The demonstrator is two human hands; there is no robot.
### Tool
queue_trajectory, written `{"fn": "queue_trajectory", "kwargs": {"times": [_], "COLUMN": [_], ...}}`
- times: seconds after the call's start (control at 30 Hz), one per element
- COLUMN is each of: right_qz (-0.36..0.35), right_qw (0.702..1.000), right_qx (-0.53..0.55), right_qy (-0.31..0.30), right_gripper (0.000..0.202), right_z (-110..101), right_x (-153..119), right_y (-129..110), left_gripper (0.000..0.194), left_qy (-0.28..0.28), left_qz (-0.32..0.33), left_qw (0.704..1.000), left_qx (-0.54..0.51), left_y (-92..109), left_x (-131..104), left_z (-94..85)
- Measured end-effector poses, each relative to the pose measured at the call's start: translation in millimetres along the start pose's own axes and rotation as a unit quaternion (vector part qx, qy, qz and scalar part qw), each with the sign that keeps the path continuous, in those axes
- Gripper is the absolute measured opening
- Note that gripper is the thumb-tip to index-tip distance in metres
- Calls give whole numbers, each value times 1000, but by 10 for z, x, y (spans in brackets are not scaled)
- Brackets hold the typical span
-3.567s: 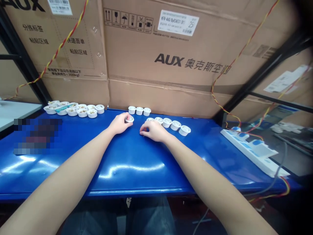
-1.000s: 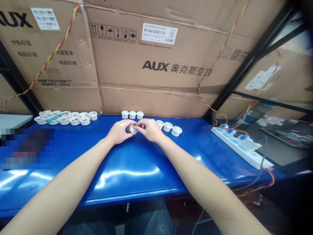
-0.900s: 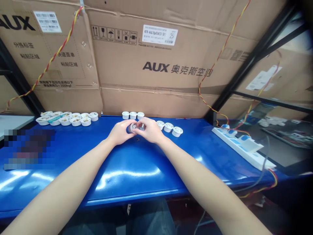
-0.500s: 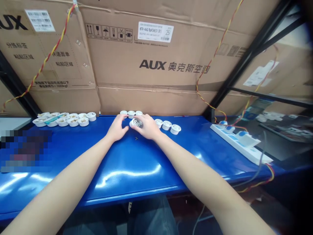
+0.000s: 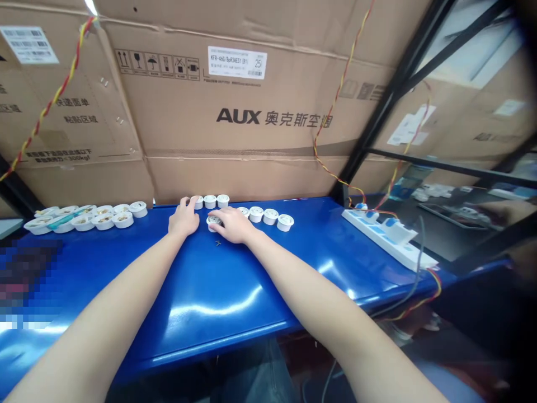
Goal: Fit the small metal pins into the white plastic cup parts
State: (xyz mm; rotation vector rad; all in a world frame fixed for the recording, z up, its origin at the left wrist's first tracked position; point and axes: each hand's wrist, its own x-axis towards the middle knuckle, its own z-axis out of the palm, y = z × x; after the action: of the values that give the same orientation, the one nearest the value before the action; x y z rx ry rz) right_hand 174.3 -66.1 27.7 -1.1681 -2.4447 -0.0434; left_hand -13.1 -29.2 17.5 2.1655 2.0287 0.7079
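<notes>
My right hand [image 5: 235,224] is closed round a small white round cup [image 5: 211,222] on the blue table [image 5: 218,291]. To its left, my left hand [image 5: 183,218] reaches to the leftmost cup [image 5: 199,202] of a short back row, its fingertips at that cup's edge. Two more white cups [image 5: 217,201] stand beside that one. Right of my right hand runs a slanting row of several white cups [image 5: 271,216], the nearest partly hidden by the hand. A few tiny dark pieces [image 5: 218,243] lie on the table in front of the held cup.
Several white cups [image 5: 103,220] with small parts and a teal object stand at the left. A white power strip [image 5: 386,238] with cables lies at the right. Large cardboard [image 5: 251,168] closes off the back, and a black frame [image 5: 377,112] rises at the right.
The view has turned right, so everything appears shifted left. My left hand has moved up to the back row's left cup. My right hand stays on its cup.
</notes>
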Motion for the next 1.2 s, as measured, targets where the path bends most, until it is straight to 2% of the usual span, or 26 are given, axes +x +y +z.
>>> {"fn": "queue_trajectory", "kwargs": {"times": [0.1,0.2,0.4,0.53,0.63,0.77,0.8,0.87,0.97,1.2], "right_qz": [13,31,86,153,165,95,62,-9,-52,-89], "right_qw": [1000,999,995,987,985,993,997,999,991,984], "right_qx": [-9,-18,-44,-56,-55,-22,2,45,65,91], "right_qy": [0,-1,-4,5,23,70,55,-13,-100,-124], "right_gripper": [36,38,37,38,38,35,31,23,21,32], "right_z": [-10,-37,-103,-122,-175,-309,-338,-370,-347,-262], "right_x": [-8,-27,-85,-119,-138,-143,-143,-144,-150,-155], "right_y": [32,66,200,323,327,179,133,57,7,49], "left_gripper": [51,45,14,9,9,10,13,25,30,41], "left_qy": [-4,25,78,58,26,-1,-15,-44,-52,-61], "left_qz": [11,15,22,72,120,176,189,192,194,201], "left_qw": [999,999,995,991,984,973,969,963,960,956], "left_qx": [35,22,-62,-101,-132,-152,-160,-185,-197,-206], "left_y": [47,50,-46,-81,-73,-51,-45,-36,-33,-73], "left_x": [62,88,45,-73,-247,-508,-556,-617,-623,-531], "left_z": [21,42,52,19,-44,-166,-195,-240,-264,-204]}}
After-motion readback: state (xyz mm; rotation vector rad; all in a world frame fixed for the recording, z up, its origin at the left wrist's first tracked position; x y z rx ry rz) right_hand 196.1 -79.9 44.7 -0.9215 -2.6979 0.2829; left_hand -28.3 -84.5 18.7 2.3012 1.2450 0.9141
